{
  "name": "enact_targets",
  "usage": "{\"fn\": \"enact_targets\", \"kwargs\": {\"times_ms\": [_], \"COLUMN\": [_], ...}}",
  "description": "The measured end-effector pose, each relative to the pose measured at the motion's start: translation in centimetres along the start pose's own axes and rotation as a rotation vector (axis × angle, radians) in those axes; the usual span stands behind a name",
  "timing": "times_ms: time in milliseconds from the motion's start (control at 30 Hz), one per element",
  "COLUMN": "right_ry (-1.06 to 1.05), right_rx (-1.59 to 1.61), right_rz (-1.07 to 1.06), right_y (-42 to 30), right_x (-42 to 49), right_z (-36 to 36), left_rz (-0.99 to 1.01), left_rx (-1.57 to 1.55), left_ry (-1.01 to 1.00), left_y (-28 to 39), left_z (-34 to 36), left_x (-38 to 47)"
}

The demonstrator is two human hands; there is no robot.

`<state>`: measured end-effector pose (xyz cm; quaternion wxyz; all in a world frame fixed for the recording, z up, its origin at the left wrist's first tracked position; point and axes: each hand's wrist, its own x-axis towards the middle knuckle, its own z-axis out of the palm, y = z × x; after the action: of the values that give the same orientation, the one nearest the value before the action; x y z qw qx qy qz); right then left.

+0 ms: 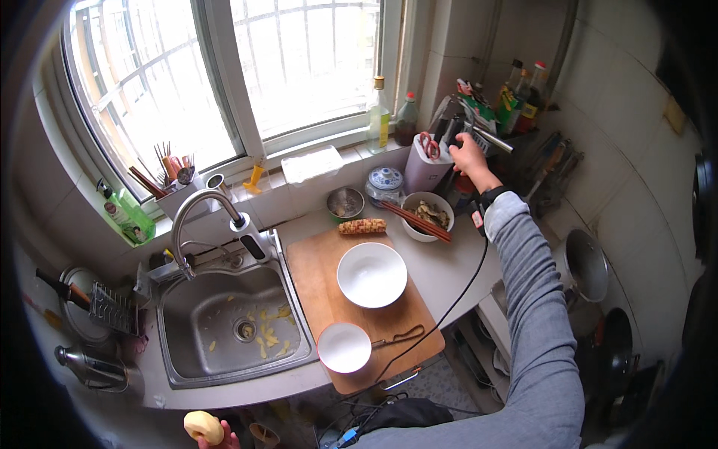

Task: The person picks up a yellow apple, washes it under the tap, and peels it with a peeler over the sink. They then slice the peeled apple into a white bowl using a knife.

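My left hand [223, 436] holds a peeled potato [204, 426] at the bottom edge of the view, in front of the counter. The potato is pale yellow with a dark hollow on its side. My right hand [470, 157] reaches out to a white knife block [427, 165] at the back of the counter. Its fingers are at the black knife handles [450, 133]; whether they grip one cannot be made out. Red-handled scissors [429, 147] stand in the same block. A large white bowl [372, 275] and a smaller red-rimmed bowl [344, 348] sit on a wooden cutting board [314, 280].
Peelings [269, 337] lie in the steel sink [196, 314]. A peeler-like tool [406, 335] and corn [362, 226] are on the board. Chopsticks [418, 221] rest across a food bowl [440, 210]. A black cable [449, 314] hangs from my right wrist over the board. Bottles [379, 120] line the sill.
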<state>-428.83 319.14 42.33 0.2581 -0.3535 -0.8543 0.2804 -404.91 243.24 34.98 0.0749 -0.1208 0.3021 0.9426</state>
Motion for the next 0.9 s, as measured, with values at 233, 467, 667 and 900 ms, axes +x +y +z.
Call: {"fn": "enact_targets", "kwargs": {"times_ms": [233,467,667,900], "right_ry": [0.243,0.14,0.353,0.434], "right_rx": [-0.041,0.101,0.279,0.454], "right_rz": [-0.137,-0.172,-0.324,-0.457], "right_y": [2.4,0.7,-1.4,-4.4], "right_x": [8.2,9.0,7.6,4.6], "right_z": [5.0,4.8,-0.1,-6.4], "left_rz": [0.142,0.243,0.226,0.103], "left_rx": [-0.023,-0.012,0.021,-0.011], "left_ry": [0.047,0.071,0.091,0.069], "left_y": [-2.0,-4.1,-4.7,-5.0], "left_z": [2.6,5.1,7.3,7.9], "left_x": [-3.0,-3.3,-2.4,-1.1]}}
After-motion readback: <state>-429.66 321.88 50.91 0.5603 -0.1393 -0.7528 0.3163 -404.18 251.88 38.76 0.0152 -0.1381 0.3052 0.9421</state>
